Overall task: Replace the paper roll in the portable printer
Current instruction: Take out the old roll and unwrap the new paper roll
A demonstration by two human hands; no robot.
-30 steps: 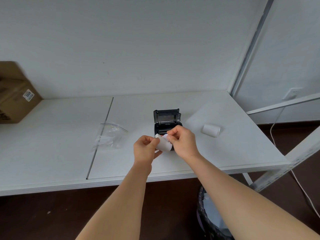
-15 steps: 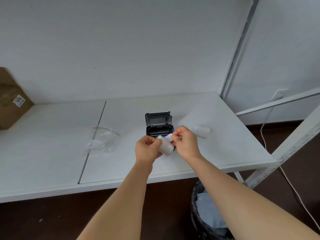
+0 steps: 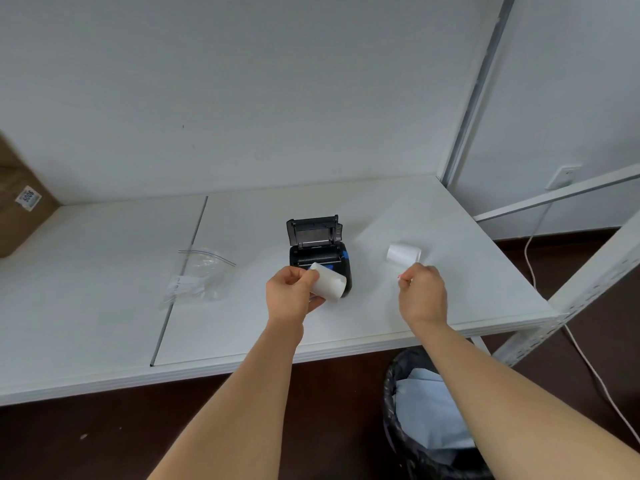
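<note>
- Head view, centre of the frame: a person's left hand (image 3: 289,296) keeps a closed grip on a white paper roll (image 3: 328,280), fingers wrapped round its left end, the roll tilted and held just above the front edge of the portable printer (image 3: 320,259).
- The black printer sits on the white tabletop (image 3: 433,306) in the middle of the frame, its lid (image 3: 313,232) standing open and tipped back toward the wall; blue trim shows at the right side of the paper bay.
- Right of centre, the right hand (image 3: 423,294) has its fingertips pinched together on a small scrap with a red-pink edge (image 3: 401,277); what the scrap is cannot be told.
- A second white paper roll (image 3: 403,254) lies on its side on the tabletop just beyond the right hand, to the right of the printer and clear of it.
- Left of centre, an empty clear zip bag (image 3: 199,277) lies across the seam between the two tabletop panels.
- At the far left edge, a brown cardboard box (image 3: 20,209) with a white label rests against the wall.
- Lower right of the frame, below the tabletop edge, a bin lined with a black bag (image 3: 398,427) holds pale blue sheet material.
- At the right edge, a white cable (image 3: 530,251) runs down from a wall socket (image 3: 562,176) across the dark floor, past the white metal rack frame (image 3: 588,282).
</note>
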